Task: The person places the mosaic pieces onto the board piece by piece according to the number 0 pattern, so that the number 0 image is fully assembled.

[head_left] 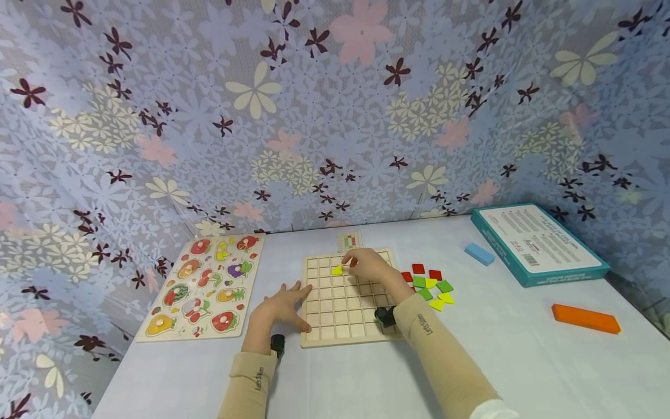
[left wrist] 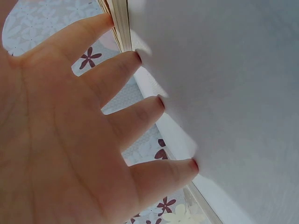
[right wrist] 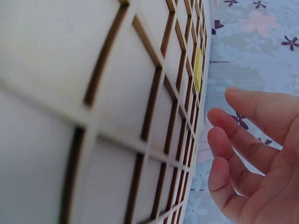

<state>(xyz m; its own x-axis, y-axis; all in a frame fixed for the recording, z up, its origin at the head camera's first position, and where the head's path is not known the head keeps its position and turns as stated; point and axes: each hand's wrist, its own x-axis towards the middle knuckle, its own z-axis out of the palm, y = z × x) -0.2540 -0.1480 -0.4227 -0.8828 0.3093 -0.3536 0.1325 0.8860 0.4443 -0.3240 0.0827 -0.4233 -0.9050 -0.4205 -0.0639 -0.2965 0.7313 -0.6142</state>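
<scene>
A wooden grid board (head_left: 327,319) lies on the table with a yellow piece (head_left: 337,270) in an upper cell. My right hand (head_left: 366,266) hovers over the board beside that piece. In the right wrist view its fingers (right wrist: 218,173) are loosely bent with nothing between them, apart from the yellow piece (right wrist: 198,72). At the board's left edge rests my left hand (head_left: 282,305), its fingers spread. The left wrist view shows a finger (left wrist: 100,25) touching the board's side (left wrist: 122,23) and the other fingertips on the table.
Loose red, green and yellow pieces (head_left: 420,282) lie right of the board. Behind it is a small pattern card (head_left: 342,241). A fruit puzzle board (head_left: 175,323) lies left. On the right are a blue block (head_left: 479,254), a teal box (head_left: 544,244) and an orange block (head_left: 586,319).
</scene>
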